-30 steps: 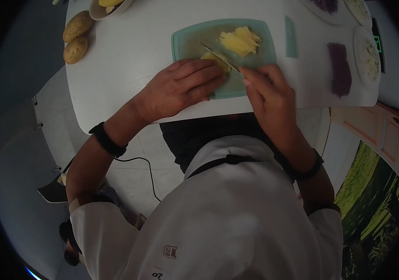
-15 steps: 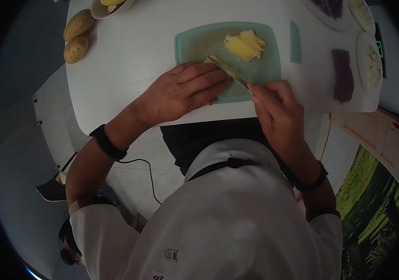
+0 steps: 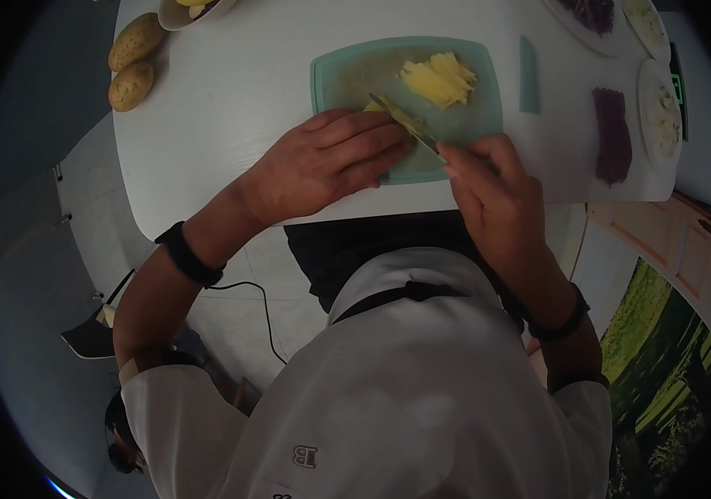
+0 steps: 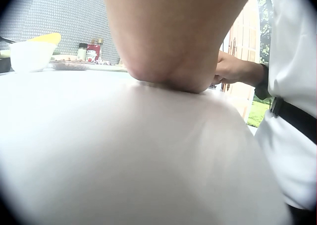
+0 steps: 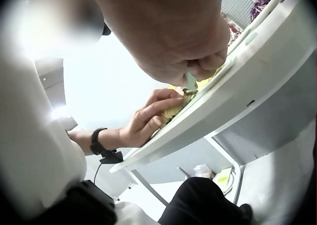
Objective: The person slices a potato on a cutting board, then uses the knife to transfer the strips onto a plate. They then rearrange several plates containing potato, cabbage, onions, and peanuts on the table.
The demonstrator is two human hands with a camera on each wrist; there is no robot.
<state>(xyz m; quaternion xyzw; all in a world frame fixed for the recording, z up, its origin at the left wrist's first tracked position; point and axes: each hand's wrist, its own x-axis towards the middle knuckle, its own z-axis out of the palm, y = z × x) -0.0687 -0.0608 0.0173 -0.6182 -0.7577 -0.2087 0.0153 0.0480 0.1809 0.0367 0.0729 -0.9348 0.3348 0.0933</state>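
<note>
On the teal cutting board [image 3: 347, 54], my left hand [image 3: 335, 158] grips a yellow, peeled potato piece [image 3: 412, 125] from above, its fingers bent over it. In the right wrist view, thin cuts show in the yellow piece [image 5: 171, 113] under those fingers. My right hand [image 3: 501, 187] holds a small knife [image 3: 386, 106] by its pale green handle [image 5: 190, 81]. The blade lies slantwise over the potato, just beyond the left fingertips. Cut yellow strips [image 3: 440, 81] sit in a pile farther back on the board. In the left wrist view, the forearm hides the work.
Two unpeeled potatoes [image 3: 137, 41] lie at the table's left edge beside a white bowl [image 3: 179, 21]. Right of the board are a flat teal piece [image 3: 528, 75] and a purple cloth-like strip [image 3: 612, 137]. White plates [image 3: 648, 108] line the right side, one with purple shreds [image 3: 592, 15].
The knife has drawn back toward my body and right, its tip now at the potato's far edge. My right hand moved with it. The left hand keeps its hold.
</note>
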